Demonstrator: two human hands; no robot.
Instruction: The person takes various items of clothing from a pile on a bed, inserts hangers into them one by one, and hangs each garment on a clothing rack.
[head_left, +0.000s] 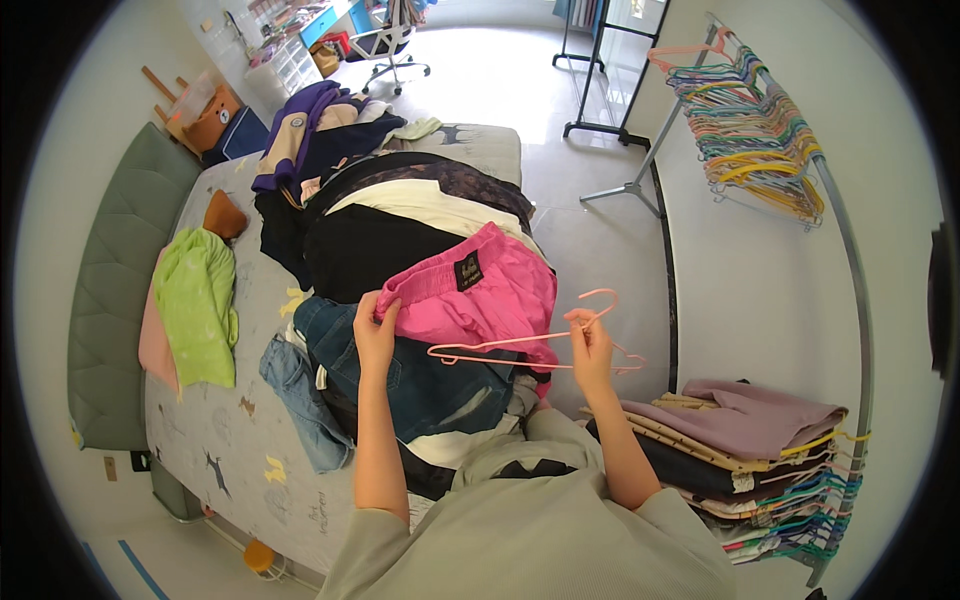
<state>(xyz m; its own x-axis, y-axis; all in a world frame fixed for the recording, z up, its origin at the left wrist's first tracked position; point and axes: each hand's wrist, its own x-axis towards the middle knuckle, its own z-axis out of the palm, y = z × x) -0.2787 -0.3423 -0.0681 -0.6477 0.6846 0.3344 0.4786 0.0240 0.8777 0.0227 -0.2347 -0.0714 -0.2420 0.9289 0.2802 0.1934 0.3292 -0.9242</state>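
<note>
Bright pink elastic-waist bottoms (500, 290), shorts or pants, lie spread over the clothes heap in front of me, a black label on the waistband. My left hand (375, 335) pinches one end of that waistband. In my right hand (589, 345) is a pink clothes hanger (490, 346), gripped near its hook. The hanger's long bar reaches left across the lower part of the pink garment. Beneath and nearer to me lie dark blue jeans (440, 385). A black garment (370, 250) and a cream one (430, 208) are stacked beyond.
The bed (200, 440) carries a lime green garment (200, 300), light blue denim (300, 400) and a purple jacket (290, 135). At right stands a metal rack (845, 260) with many empty hangers (745, 130) above and hung clothes (720, 440) below. Farther off is an office chair (388, 45).
</note>
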